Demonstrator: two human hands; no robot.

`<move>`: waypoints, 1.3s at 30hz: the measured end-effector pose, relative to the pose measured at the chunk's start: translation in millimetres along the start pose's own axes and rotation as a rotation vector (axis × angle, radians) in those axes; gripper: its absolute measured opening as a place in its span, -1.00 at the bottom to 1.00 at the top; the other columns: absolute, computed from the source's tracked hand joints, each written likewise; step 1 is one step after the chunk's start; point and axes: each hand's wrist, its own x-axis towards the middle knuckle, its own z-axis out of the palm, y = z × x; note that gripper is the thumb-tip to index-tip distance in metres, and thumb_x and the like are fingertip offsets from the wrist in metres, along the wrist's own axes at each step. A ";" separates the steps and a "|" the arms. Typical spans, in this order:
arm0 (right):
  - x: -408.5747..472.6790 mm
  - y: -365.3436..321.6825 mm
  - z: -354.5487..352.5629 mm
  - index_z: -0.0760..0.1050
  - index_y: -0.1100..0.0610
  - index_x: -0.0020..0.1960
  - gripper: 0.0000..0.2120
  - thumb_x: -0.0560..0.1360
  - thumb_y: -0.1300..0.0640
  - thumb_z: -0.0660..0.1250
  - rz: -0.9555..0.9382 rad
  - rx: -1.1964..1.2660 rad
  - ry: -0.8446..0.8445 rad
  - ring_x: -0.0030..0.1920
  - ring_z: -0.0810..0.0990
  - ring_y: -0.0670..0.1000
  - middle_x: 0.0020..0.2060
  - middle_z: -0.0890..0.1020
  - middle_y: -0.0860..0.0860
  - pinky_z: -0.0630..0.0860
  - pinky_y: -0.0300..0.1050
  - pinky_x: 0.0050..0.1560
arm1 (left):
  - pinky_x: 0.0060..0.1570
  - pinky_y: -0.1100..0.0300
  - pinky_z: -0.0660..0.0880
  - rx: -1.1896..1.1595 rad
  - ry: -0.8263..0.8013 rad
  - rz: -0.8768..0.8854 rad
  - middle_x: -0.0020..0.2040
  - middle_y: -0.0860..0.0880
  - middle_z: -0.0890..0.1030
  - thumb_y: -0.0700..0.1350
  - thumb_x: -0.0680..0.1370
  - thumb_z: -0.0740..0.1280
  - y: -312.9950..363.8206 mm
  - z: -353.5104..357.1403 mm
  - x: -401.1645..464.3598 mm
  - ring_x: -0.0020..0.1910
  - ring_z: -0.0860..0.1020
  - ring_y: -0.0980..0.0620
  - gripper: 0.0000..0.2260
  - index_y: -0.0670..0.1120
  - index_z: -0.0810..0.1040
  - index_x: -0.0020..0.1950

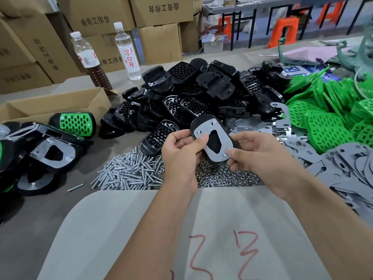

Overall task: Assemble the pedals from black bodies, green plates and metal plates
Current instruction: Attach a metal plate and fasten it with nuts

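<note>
Above the table's middle I hold a black pedal body [201, 120] with a metal plate [217, 130] on its upturned side; bolt ends show at three of the plate's holes. My left hand [181, 154] grips its left edge, thumb on the plate. My right hand [260, 154] pinches the lower right corner by a bolt end. A heap of black bodies [193, 91] lies behind. Green plates [327, 118] pile up at the right. Loose metal plates [347, 168] spread at the near right.
Bolts [129, 172] and nuts [222, 175] lie in piles under my hands. Finished pedals [50, 146] are stacked at the left beside an open cardboard box [52, 106]. Two bottles [127, 51] and stacked cartons [96, 23] stand at the back.
</note>
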 end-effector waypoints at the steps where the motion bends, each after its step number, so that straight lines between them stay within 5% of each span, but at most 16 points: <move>1: -0.3 0.1 0.4 0.58 0.22 0.18 -0.82 0.61 0.38 0.36 0.001 0.004 -0.019 -0.28 0.66 0.03 -0.21 0.72 0.12 0.62 -0.20 -0.22 | -0.04 -0.07 0.64 -0.004 -0.010 0.006 -0.02 -0.22 0.71 -0.36 0.48 0.53 0.1 -0.9 0.5 -0.05 0.72 -0.15 -0.68 -0.18 0.54 0.15; 5: -1.4 -0.5 1.3 0.54 0.18 0.18 -0.84 0.64 0.35 0.33 0.009 0.014 -0.071 -0.24 0.69 0.07 -0.16 0.75 0.14 0.65 -0.16 -0.17 | -0.11 -0.01 0.62 -0.030 -0.062 0.016 -0.15 -0.08 0.69 -0.40 0.48 0.51 0.2 -3.6 2.1 -0.18 0.70 -0.03 -0.71 -0.14 0.54 0.08; 10: 1.3 3.2 1.3 0.53 0.14 0.22 -0.81 0.65 0.33 0.32 -0.021 -0.117 -0.019 -0.39 0.48 -0.05 -0.38 0.59 0.03 0.45 -0.20 -0.31 | -0.10 0.03 0.61 -0.024 -0.087 0.056 -0.14 -0.09 0.72 -0.39 0.47 0.52 -1.4 -1.8 2.0 -0.17 0.69 -0.04 -0.71 -0.21 0.56 0.13; 16: -0.1 3.9 7.5 0.51 0.14 0.22 -0.82 0.68 0.33 0.26 -0.037 -0.025 -0.009 -0.42 0.38 -0.11 -0.31 0.50 0.06 0.34 -0.32 -0.43 | -0.16 0.09 0.68 -0.046 -0.072 0.062 -0.12 -0.10 0.74 -0.36 0.49 0.52 -2.3 1.2 2.1 -0.15 0.72 -0.05 -0.73 -0.25 0.58 0.15; 22: 2.2 3.1 9.4 0.51 0.12 0.18 -0.85 0.69 0.31 0.24 -0.082 -0.023 0.024 -0.44 0.37 -0.15 -0.42 0.53 -0.17 0.33 -0.29 -0.40 | -0.19 0.16 0.65 -0.024 -0.081 0.019 -0.06 -0.18 0.73 -0.27 0.52 0.53 -1.6 4.7 2.7 -0.15 0.72 -0.03 -0.76 -0.29 0.63 0.14; 32: 4.2 2.8 15.4 0.47 0.12 0.17 -0.85 0.70 0.32 0.21 -0.088 0.027 0.009 -0.44 0.30 -0.12 -0.24 0.40 0.12 0.32 -0.27 -0.45 | -0.32 0.08 0.62 -0.021 -0.135 -0.008 -0.14 -0.23 0.56 -0.27 0.55 0.47 3.2 5.1 4.7 -0.26 0.61 -0.11 -0.87 -0.24 0.55 0.02; 35: 5.0 1.0 15.0 0.47 0.12 0.17 -0.85 0.71 0.31 0.20 -0.118 0.030 -0.007 -0.43 0.28 -0.10 -0.18 0.37 0.13 0.31 -0.24 -0.43 | -0.18 -0.03 0.56 -0.005 -0.144 0.016 -0.09 -0.24 0.53 -0.24 0.58 0.45 2.4 7.1 5.0 -0.15 0.56 -0.18 -0.86 -0.26 0.52 -0.02; 39: 7.0 0.1 14.7 0.49 0.11 0.15 -0.86 0.71 0.30 0.20 -0.161 0.069 -0.037 -0.44 0.26 -0.11 -0.25 0.35 0.09 0.28 -0.20 -0.43 | -0.24 0.13 0.51 0.023 -0.178 0.036 -0.21 -0.07 0.52 -0.17 0.63 0.40 3.3 8.0 3.0 -0.22 0.55 -0.01 -0.83 -0.06 0.47 -0.11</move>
